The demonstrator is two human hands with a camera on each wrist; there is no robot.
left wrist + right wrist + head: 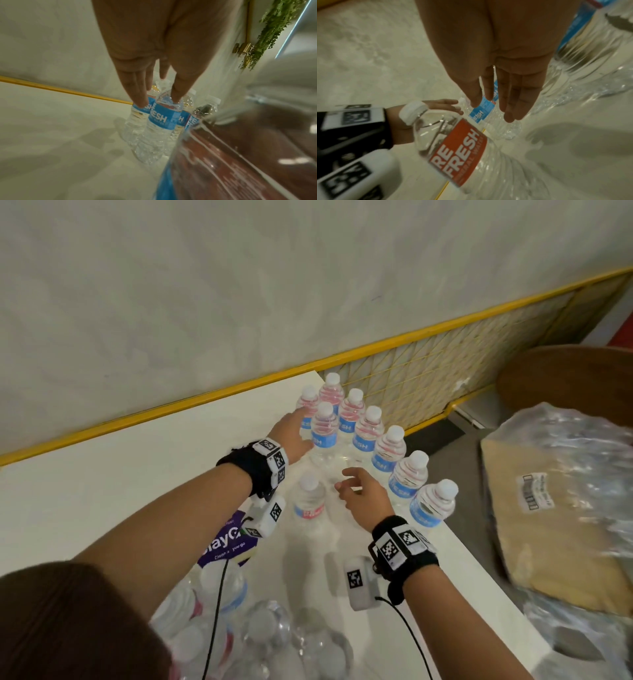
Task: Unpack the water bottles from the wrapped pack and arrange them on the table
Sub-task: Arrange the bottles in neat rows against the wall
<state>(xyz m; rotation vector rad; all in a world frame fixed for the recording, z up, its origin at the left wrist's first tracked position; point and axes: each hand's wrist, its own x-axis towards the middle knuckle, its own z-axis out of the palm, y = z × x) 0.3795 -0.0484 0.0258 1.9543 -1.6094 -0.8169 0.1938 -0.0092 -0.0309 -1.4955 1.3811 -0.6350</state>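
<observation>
Several clear water bottles (pixel 366 426) with white caps and blue labels stand in rows at the far right of the white table (pixel 120 474). My left hand (pixel 294 433) reaches to the leftmost ones, straight fingers (pixel 139 97) beside a blue-labelled bottle (pixel 154 128). One bottle with its red label showing (pixel 310 505) stands alone nearer me, seen close in the right wrist view (pixel 458 150). My right hand (pixel 359 491) hovers just right of it, fingers relaxed and holding nothing. The wrapped pack (pixel 239 635) of bottles lies at the table's near edge.
A purple packet (pixel 226 542) lies under my left wrist. Right of the table sit a plastic-wrapped tan bundle (pixel 548 518) and a brown round seat (pixel 565 381). A yellow mesh panel (pixel 445 364) and a pale wall back the table.
</observation>
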